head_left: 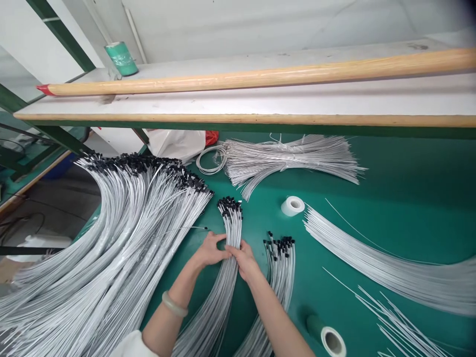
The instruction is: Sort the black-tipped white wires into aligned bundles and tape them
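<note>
On the green table (pixel 409 188), left hand (pixel 210 250) and right hand (pixel 245 260) clasp a wire bundle (pixel 230 233), black tips pointing away.

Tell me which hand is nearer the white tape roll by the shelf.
Right. The right hand grips the middle wire bundle below and left of the white tape roll; the left hand grips the bundle's far side, farther off.

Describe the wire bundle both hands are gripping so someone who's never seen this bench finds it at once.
On the green table, right of the huge fanned heap, lie two slim black-tipped bundles. It is the left one, the gripped bundle, with left hand and right hand closed around it; its neighbour lies untouched.
</note>
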`<state>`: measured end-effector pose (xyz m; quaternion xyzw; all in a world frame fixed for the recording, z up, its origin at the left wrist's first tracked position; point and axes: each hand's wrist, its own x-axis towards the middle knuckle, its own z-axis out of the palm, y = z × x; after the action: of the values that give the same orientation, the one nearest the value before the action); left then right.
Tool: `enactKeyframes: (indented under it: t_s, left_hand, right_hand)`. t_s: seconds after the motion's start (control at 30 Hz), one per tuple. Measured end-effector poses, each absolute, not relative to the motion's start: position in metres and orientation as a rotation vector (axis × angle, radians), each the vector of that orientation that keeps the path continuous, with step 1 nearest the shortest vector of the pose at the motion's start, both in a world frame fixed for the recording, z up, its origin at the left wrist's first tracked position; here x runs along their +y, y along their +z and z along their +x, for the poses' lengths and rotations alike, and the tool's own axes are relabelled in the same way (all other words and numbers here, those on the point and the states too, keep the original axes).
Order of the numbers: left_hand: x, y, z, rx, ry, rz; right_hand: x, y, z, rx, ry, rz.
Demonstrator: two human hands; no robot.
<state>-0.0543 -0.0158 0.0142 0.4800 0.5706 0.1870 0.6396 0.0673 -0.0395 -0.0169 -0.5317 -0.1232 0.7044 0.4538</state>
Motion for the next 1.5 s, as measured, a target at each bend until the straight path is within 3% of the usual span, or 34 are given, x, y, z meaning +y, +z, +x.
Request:
enactKeyframes:
  t_s: [0.4, 0.7, 0.83, 1.0, 1.37, 1.5]
  left_hand:
    - [-0.004, 0.003, -0.041, 0.876, 0.619, 0.600]
    - [-0.008, 0.010, -0.022, 1.027, 0.692, 0.467]
    - [-0.009, 0.009, -0.015, 0.984, 0.698, 0.422]
    - [-0.010, 0.013, -0.013, 0.985, 0.709, 0.379]
    - [-0.010, 0.019, -0.009, 1.117, 0.750, 0.342]
    - [-0.011, 0.018, -0.009, 1.170, 0.779, 0.326]
  right_hand:
    - [-0.045, 0.013, 0.067, -0.545, 1.907, -1.029]
    - [-0.030, 0.025, 0.127, -1.420, 1.569, -1.635]
    - [-0.013, 0.028, 0.125, -1.261, 1.245, -1.634]
    - [-0.004, 0.021, 0.109, -0.972, 1.506, -1.388]
    - [-0.007, 0.016, 0.120, -0.774, 1.684, -1.262]
    - [-0.007, 0.021, 0.119, -0.743, 1.600, -1.322]
